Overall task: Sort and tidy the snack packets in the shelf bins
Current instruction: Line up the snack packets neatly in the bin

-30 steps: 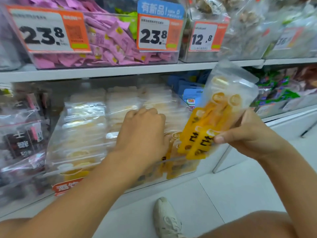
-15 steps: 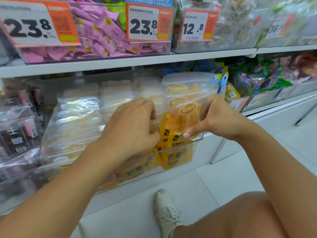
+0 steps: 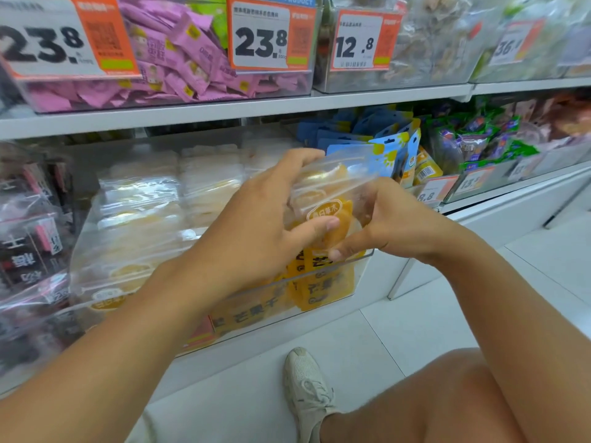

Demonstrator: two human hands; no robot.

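- Head view: my left hand (image 3: 256, 238) and right hand (image 3: 393, 225) both grip one clear mango packet (image 3: 332, 199), its yellow label end pointing down.
- Fingers: left thumb across the packet's front, left fingers curled over its top edge; right fingers clamped on its right side, forefinger stretched along the lower edge.
- The packet sits just above the front right corner of the clear bin (image 3: 319, 276) on the lower shelf, touching the upright packets already standing there.
- More of the same packets (image 3: 140, 219) lie in rows further left in that bin.
- Neighbours: blue packets (image 3: 367, 135) in the next bin to the right, pink sachets (image 3: 179, 59) in the bin on the upper shelf (image 3: 224, 110), price tags along the bin fronts.
- My shoe (image 3: 307, 388) is on the pale floor below.
- Step in hand, as I judge it: slotting this packet into the front row.
- Next move calls for easing it straight down between its neighbours, label facing out, then letting go without tipping the row.
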